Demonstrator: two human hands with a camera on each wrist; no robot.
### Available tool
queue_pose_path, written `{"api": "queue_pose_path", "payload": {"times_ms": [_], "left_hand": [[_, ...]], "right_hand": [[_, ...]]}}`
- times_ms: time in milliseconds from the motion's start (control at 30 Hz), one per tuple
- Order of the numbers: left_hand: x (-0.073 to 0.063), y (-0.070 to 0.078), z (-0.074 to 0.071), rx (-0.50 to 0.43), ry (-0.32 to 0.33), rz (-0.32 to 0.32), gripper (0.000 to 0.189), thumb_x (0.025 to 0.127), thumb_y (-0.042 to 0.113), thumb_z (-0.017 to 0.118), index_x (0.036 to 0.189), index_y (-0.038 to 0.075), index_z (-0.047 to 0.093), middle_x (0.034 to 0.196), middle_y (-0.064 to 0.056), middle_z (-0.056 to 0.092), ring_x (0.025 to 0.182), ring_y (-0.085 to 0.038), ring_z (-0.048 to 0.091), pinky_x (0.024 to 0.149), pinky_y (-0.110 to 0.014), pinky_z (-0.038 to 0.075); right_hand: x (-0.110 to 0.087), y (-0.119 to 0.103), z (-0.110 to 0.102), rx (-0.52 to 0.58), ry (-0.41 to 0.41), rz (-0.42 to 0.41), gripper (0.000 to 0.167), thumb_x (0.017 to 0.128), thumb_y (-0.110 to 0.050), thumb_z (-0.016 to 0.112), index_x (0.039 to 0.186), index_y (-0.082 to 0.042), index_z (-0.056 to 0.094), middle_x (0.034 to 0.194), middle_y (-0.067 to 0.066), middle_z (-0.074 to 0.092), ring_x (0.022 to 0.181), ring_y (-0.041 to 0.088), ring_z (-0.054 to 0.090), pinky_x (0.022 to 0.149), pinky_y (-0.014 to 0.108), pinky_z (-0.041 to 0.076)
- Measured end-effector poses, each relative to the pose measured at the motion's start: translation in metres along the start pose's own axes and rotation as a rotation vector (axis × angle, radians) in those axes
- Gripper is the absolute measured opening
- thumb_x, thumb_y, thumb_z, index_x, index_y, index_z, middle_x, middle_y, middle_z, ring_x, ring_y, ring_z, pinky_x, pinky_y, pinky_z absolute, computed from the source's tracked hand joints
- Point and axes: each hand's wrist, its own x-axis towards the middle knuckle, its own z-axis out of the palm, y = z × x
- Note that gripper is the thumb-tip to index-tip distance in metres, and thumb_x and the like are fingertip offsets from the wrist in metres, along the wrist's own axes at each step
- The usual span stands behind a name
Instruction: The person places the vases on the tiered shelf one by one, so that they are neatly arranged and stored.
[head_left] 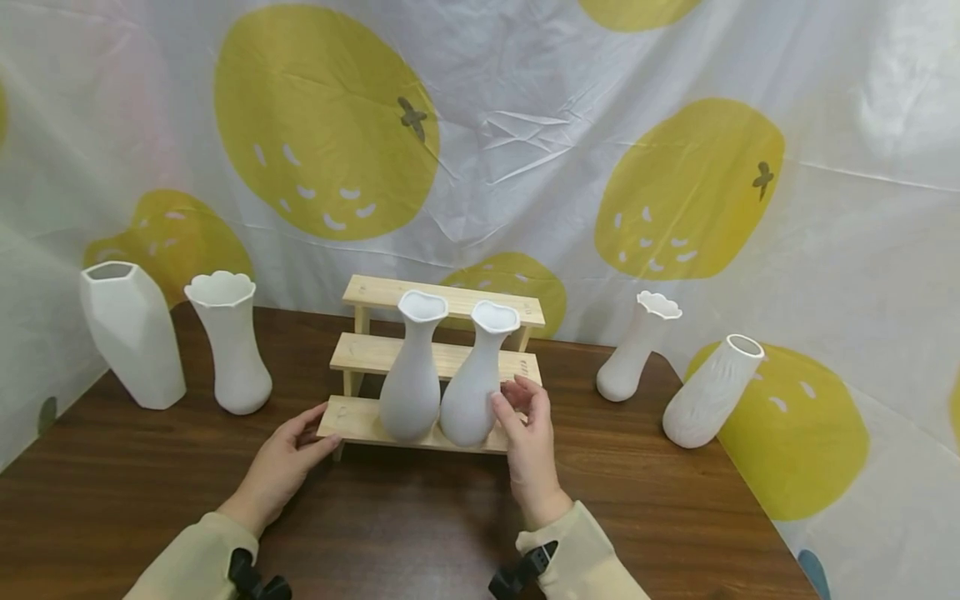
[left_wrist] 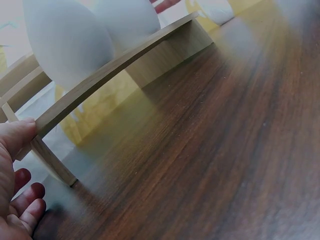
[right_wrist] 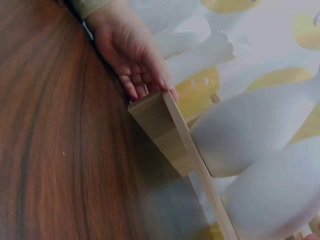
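My left hand (head_left: 281,467) grips the left end of the lowest step of a three-tier wooden stand (head_left: 348,417). In the left wrist view its thumb lies on the board (left_wrist: 80,95) and the other fingers curl below. Side by side on that step stand two white vases with wavy rims, a left vase (head_left: 411,392) and a right vase (head_left: 472,396). Beside the right vase is my right hand (head_left: 531,442), fingers loosely bent, thumb tip at the vase's side. Whether it bears on the vase is unclear. In the right wrist view, the left hand (right_wrist: 127,52) shows at the stand's end.
On the dark wooden table (head_left: 390,533), a faceted vase (head_left: 138,342) and a scalloped vase (head_left: 236,350) stand at left. Another scalloped vase (head_left: 630,354) and a textured vase (head_left: 708,396) are at right. A fruit-patterned curtain (head_left: 510,167) hangs behind.
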Motion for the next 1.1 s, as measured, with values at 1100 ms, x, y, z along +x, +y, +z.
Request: {"api": "queue_pose_path", "payload": {"times_ms": [1100], "left_hand": [[0.002, -0.002, 0.0, -0.01, 0.006, -0.005, 0.073, 0.093, 0.032, 0.066, 0.15, 0.005, 0.031, 0.139, -0.021, 0.047, 0.121, -0.029, 0.05, 0.091, -0.033, 0.047]], "right_hand": [[0.055, 0.03, -0.134, -0.245, 0.589, -0.085, 0.034, 0.09, -0.024, 0.068, 0.114, -0.001, 0.057, 0.103, 0.002, 0.057, 0.09, 0.003, 0.049, 0.081, 0.02, 0.038]]}}
